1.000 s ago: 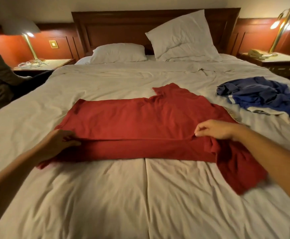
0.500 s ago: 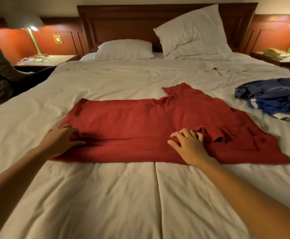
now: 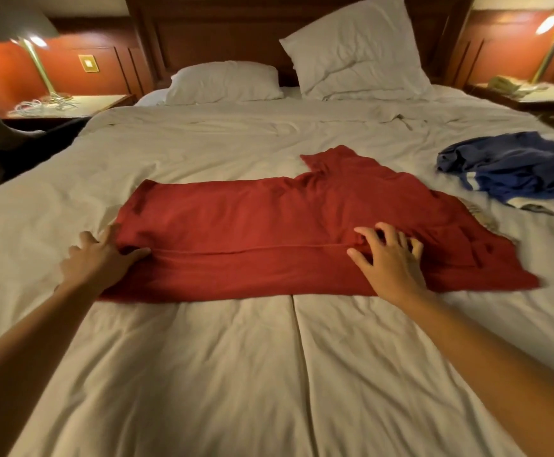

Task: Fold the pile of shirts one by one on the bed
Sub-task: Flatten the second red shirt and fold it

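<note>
A red shirt [image 3: 269,225] lies spread sideways across the middle of the white bed [image 3: 236,374], its near part folded over so a straight edge runs across it. My left hand [image 3: 101,258] is at the shirt's left end; the thumb lies along the fold edge and the fingers wrap the corner of the upper layer. Fingers spread and slightly bent, my right hand [image 3: 391,258] presses the right end of that edge. A sleeve points toward the headboard. The crumpled blue and white shirts [image 3: 516,169] are heaped at the right.
Two white pillows [image 3: 354,51] lean at the wooden headboard. Nightstands with lit brass lamps stand at both sides, the left one [image 3: 68,107] holding a tangle of white cable. A dark shape fills the left edge. A striped cloth [image 3: 481,217] peeks from under the red shirt.
My right hand has let go of the raised right sleeve area and come left onto the fold edge. The right side of the shirt now lies flat. My left hand stayed at the left end.
</note>
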